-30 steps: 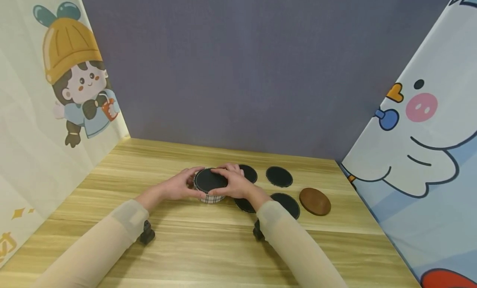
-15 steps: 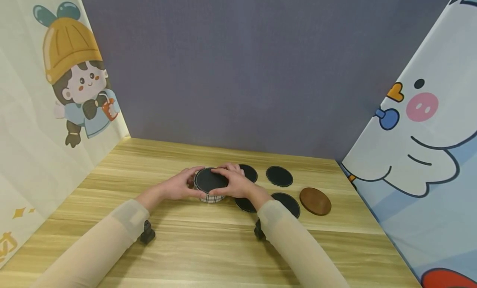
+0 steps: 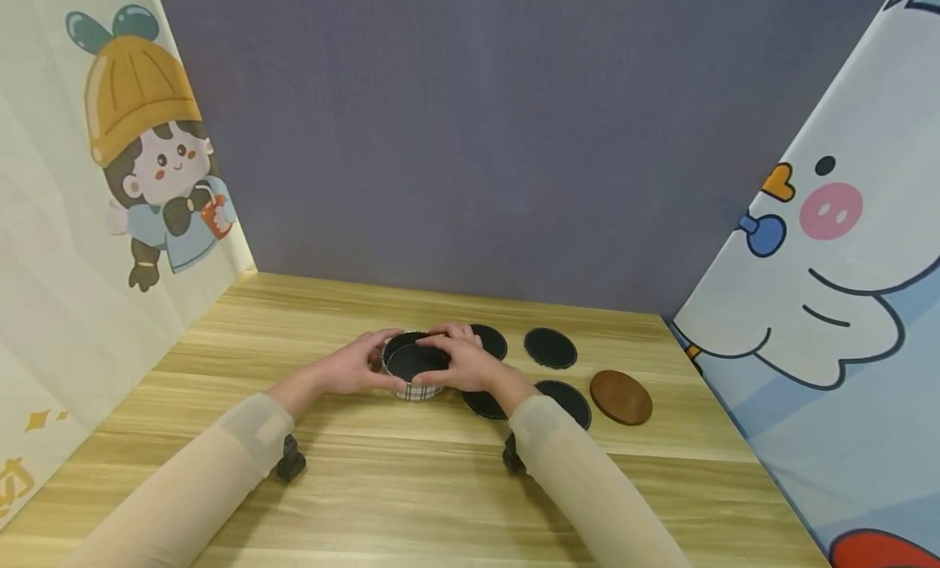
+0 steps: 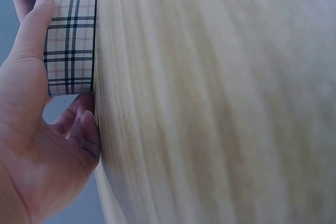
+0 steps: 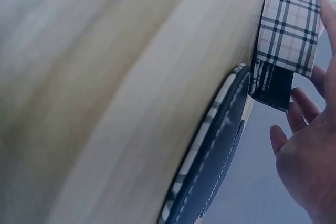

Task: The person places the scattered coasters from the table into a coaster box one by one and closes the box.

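Note:
Between my two hands a round coaster holder (image 3: 417, 391) with a plaid outer wall stands on the table. Inside it lies a black round coaster (image 3: 414, 364), below the rim. My left hand (image 3: 356, 364) grips the holder's left side, thumb at the near rim and fingers round the far side. On the other side my right hand (image 3: 466, 366) spans the rim, its thumb at the near edge and a finger over the far part. The right wrist view shows the holder's plaid wall (image 5: 289, 24) with a dark cut-out under the right hand's fingers (image 5: 307, 106).
Several black coasters with stitched edges lie to the right, among them a back one (image 3: 551, 348) and a front one (image 3: 565, 403). A brown round disc (image 3: 621, 397) lies beyond them. A grey panel (image 3: 455, 144) stands behind the wooden table (image 3: 382, 486).
The black coaster, level with the holder's rim before, now sits lower inside it, so the dark inner wall shows. Both hands keep nearly the same place.

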A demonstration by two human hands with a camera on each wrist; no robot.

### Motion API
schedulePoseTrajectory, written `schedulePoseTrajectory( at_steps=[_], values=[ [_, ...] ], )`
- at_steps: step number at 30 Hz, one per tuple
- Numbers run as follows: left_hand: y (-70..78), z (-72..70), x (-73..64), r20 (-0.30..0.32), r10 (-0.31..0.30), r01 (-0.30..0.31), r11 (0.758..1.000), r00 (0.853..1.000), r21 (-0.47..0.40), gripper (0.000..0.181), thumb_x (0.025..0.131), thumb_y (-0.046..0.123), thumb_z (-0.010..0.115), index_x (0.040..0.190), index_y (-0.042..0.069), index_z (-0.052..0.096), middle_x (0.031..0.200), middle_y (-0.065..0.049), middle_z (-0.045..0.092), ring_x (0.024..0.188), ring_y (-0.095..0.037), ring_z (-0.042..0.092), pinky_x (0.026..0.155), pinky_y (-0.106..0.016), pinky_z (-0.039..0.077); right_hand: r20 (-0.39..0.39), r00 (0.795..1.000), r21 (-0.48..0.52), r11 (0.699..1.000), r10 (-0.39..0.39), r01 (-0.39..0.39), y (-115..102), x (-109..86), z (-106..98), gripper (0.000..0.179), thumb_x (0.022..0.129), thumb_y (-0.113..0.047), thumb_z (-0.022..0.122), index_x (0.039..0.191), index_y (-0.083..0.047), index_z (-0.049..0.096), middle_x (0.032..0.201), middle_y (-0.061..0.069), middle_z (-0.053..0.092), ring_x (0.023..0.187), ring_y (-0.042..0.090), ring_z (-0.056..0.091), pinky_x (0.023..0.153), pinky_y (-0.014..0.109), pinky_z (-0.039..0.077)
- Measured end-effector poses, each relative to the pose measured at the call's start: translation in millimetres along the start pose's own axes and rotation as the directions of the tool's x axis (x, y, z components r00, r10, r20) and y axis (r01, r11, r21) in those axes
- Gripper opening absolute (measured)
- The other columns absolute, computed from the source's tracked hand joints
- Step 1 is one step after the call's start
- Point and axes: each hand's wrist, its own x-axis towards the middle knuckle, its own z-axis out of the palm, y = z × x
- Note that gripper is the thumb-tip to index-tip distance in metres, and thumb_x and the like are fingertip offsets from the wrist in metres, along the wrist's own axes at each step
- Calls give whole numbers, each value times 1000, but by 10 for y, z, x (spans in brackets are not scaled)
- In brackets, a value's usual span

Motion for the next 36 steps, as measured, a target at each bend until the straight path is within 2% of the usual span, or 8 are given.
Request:
schedulePoseTrajectory(
  at_steps=[7, 11, 16, 20, 29, 31, 36],
  values=[
    [-9, 16, 11, -16, 17, -16, 1000, 1000, 11, 109, 92, 52, 88, 175, 16, 26, 152, -28, 46, 127, -36, 61, 108, -57, 52, -21, 1000, 23, 1000, -2, 2, 46, -116, -69, 66, 105, -56, 70, 163, -28, 54, 171, 9, 40, 160, 37, 31, 128, 67, 26],
    [-7, 21, 20, -28, 21, -21, 1000, 999, 9, 110, 91, 49, 90, 174, 16, 27, 151, -29, 47, 127, -36, 61, 110, -60, 51, -39, 999, 30, 999, -21, 23, 109, -257, -141, 63, 106, -50, 72, 161, -24, 57, 166, 10, 46, 156, 38, 37, 128, 66, 28],
    [-17, 24, 24, -35, 18, -18, 1000, 999, -6, 111, 90, 46, 92, 174, 15, 27, 153, -31, 46, 128, -37, 61, 112, -63, 50, -49, 997, 36, 998, -56, 58, 211, -481, -218, 57, 107, -41, 73, 158, -19, 59, 160, 11, 52, 151, 38, 44, 125, 65, 36],
    [-25, 23, 15, -38, 20, -21, 1000, 999, -13, 113, 88, 46, 93, 174, 14, 26, 154, -32, 45, 129, -38, 61, 114, -65, 49, -24, 999, 76, 996, -43, 45, 290, -704, -276, 57, 108, -41, 72, 158, -16, 59, 156, 10, 55, 149, 36, 49, 122, 63, 42],
    [-24, 19, 1, -41, 23, -22, 1000, 999, 9, 112, 90, 45, 92, 174, 13, 26, 150, -32, 46, 127, -36, 62, 115, -65, 48, -22, 1000, 68, 998, 1, 0, 537, -1110, -349, 57, 107, -45, 73, 156, -19, 62, 158, 11, 55, 143, 40, 53, 114, 65, 47],
    [-18, 18, 0, -38, 19, -19, 1000, 999, 8, 112, 90, 45, 92, 174, 12, 26, 150, -32, 46, 127, -37, 62, 115, -65, 48, -18, 1000, 68, 998, 14, -13, 585, -1188, -370, 58, 107, -47, 72, 156, -18, 61, 162, 14, 52, 150, 45, 47, 116, 68, 44],
    [-4, 17, 6, -32, 17, -17, 1000, 999, 3, 113, 90, 45, 92, 174, 12, 25, 152, -33, 45, 129, -39, 62, 116, -66, 47, -11, 1000, 81, 996, 24, -23, 686, -1356, -421, 60, 107, -47, 72, 157, -15, 60, 164, 15, 51, 149, 47, 48, 119, 70, 42]
  ],
)
